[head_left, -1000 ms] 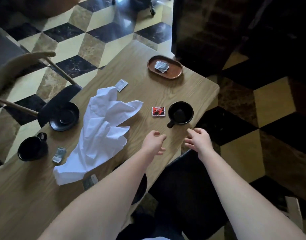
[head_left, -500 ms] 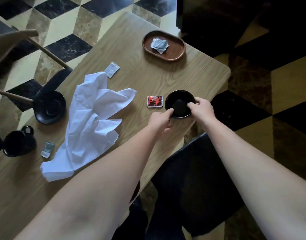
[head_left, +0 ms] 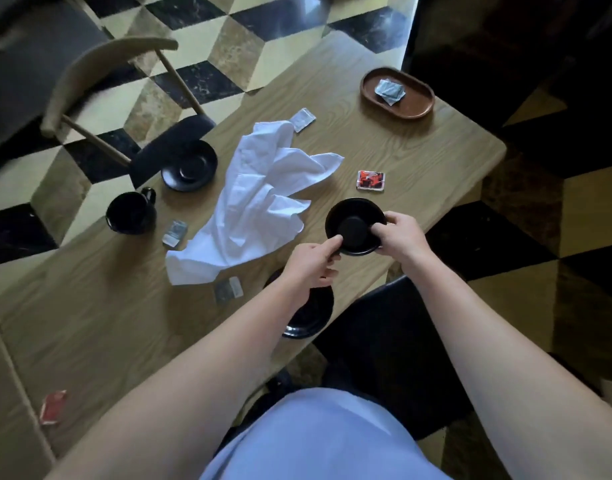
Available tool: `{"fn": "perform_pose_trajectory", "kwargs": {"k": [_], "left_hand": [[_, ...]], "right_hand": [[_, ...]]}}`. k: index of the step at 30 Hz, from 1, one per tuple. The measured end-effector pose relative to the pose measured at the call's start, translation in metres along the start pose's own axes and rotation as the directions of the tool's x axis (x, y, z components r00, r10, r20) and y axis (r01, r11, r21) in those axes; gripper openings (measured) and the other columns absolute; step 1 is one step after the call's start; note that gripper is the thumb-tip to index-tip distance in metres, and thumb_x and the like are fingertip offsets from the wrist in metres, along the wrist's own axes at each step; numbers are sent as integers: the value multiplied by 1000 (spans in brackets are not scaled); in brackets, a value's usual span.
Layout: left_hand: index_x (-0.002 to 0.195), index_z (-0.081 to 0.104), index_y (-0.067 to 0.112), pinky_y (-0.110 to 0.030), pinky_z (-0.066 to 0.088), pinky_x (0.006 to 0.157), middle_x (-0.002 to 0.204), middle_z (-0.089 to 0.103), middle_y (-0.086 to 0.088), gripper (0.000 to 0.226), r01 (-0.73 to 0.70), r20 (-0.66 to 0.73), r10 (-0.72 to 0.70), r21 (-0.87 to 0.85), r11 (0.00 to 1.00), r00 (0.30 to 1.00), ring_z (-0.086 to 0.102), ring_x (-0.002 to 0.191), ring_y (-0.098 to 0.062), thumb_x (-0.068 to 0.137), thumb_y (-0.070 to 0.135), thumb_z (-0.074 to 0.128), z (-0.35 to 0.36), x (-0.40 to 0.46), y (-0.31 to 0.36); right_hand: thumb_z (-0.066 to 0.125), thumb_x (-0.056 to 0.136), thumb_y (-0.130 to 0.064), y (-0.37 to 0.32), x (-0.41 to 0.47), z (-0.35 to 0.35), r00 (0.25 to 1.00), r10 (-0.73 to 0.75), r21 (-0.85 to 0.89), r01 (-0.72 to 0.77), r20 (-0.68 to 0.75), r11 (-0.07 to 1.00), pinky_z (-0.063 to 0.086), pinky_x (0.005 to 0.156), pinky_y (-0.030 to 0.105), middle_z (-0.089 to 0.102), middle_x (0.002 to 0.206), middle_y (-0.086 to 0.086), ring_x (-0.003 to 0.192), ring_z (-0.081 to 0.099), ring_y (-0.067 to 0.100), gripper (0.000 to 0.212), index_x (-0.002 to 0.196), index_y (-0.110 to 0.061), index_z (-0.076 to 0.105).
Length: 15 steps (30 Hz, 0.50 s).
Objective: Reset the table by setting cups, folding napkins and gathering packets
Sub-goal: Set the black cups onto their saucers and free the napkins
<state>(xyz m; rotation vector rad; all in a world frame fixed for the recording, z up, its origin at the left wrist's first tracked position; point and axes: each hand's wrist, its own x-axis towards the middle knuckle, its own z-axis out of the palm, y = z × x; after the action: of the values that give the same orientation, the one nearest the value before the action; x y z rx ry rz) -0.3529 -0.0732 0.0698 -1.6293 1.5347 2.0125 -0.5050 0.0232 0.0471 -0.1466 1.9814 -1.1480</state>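
Both hands hold a black cup (head_left: 353, 225) near the table's near edge: my left hand (head_left: 311, 261) grips its near-left side, where the handle is hidden, and my right hand (head_left: 400, 233) pinches its right rim. A black saucer (head_left: 313, 315) lies just below it, partly under my left forearm. A crumpled white napkin (head_left: 259, 199) sprawls mid-table. A second black cup (head_left: 129, 213) and saucer (head_left: 190, 166) stand at the left. A red packet (head_left: 370, 180), a white packet (head_left: 303, 120) and grey packets (head_left: 174, 233) (head_left: 228, 289) lie loose.
A brown oval tray (head_left: 415, 107) at the far right corner holds grey packets (head_left: 389, 91). Another red packet (head_left: 53, 407) lies at the near left. A wooden chair (head_left: 90, 67) stands at the table's far left side, a dark chair (head_left: 391, 327) below me. The table's right edge runs close to the cup.
Both hands reached forward and closed on the black cup. The cup has since moved nearer, away from the red packet, toward the near saucer. The view has shifted.
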Motion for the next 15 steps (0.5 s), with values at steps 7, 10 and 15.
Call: {"fn": "perform_pose_trajectory", "kwargs": {"k": [7, 10, 15], "left_hand": [[83, 66, 19, -26, 50, 58, 83, 66, 0, 30, 3, -36, -7, -91, 996, 999, 71, 71, -20, 88, 49, 65, -69, -45, -67], [85, 69, 17, -24, 50, 57, 82, 67, -2, 31, 6, -37, -9, -97, 995, 999, 69, 66, -19, 86, 48, 68, -85, -49, -94], [76, 65, 15, -21, 48, 50, 73, 68, -3, 29, 42, -119, -47, -49, 998, 992, 68, 58, -15, 86, 42, 70, -89, -46, -117]], "right_hand": [[58, 80, -6, 12, -53, 64, 992, -40, -161, 59, 119, 985, 58, 68, 41, 70, 75, 4, 74, 67, 23, 19, 83, -17, 73], [59, 80, -5, 26, -63, 81, 988, -12, -216, 46, 156, 975, 60, 71, 43, 71, 72, 2, 69, 67, 22, 19, 79, -20, 71], [60, 79, -3, 56, -73, 97, 987, 26, -297, 23, 159, 955, 60, 72, 53, 67, 70, 7, 66, 65, 23, 12, 81, -6, 72]]}}
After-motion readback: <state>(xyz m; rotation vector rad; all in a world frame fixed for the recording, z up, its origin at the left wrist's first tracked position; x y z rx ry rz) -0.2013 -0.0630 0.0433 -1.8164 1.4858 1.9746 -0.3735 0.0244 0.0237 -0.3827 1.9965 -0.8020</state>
